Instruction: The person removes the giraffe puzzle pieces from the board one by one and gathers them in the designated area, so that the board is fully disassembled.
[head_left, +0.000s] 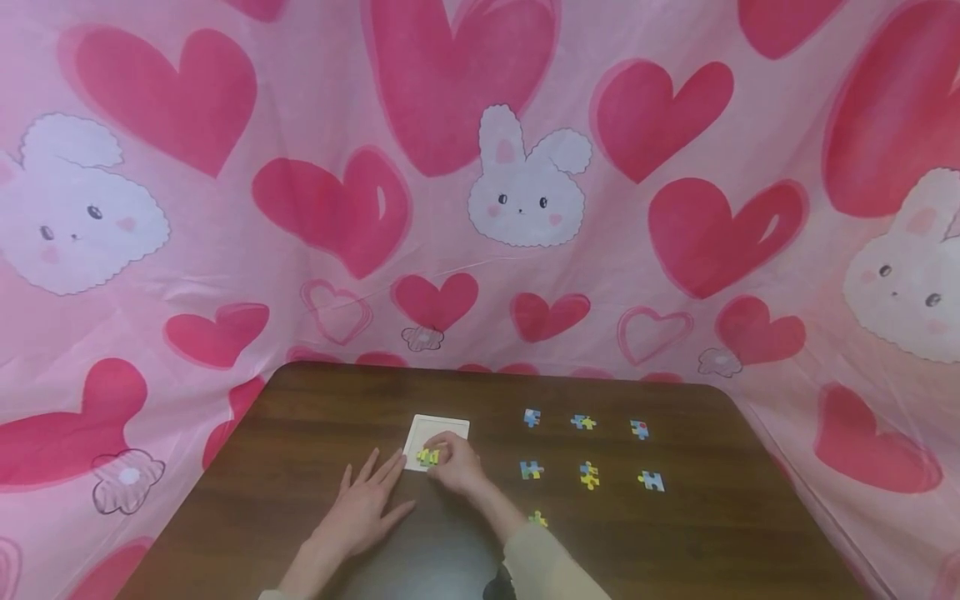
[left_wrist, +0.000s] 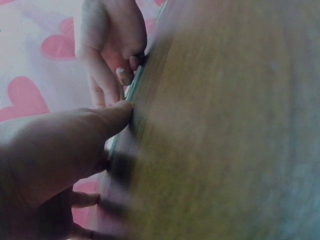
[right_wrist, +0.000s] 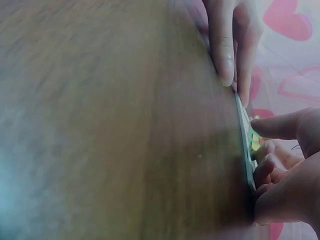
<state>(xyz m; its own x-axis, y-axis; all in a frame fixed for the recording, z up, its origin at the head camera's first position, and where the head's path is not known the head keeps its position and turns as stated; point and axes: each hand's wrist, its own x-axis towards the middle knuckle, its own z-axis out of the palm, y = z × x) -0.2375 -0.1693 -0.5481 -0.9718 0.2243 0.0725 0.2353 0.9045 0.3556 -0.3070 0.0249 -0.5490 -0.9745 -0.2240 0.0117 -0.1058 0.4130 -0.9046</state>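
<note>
A small white square puzzle tray lies on the dark wooden table. Over its lower part, my right hand pinches a yellow-green jigsaw piece between thumb and fingers. In the right wrist view the piece shows at those fingertips, close to the tray's thin edge. My left hand rests with fingers spread, its fingertips at the tray's lower left side. The left wrist view has its thumb stretched out at the tray's edge.
Several loose jigsaw pieces lie apart in rows right of the tray, among them a blue one, a yellow one and one by my right forearm. A pink cloth with hearts and rabbits hangs around the table.
</note>
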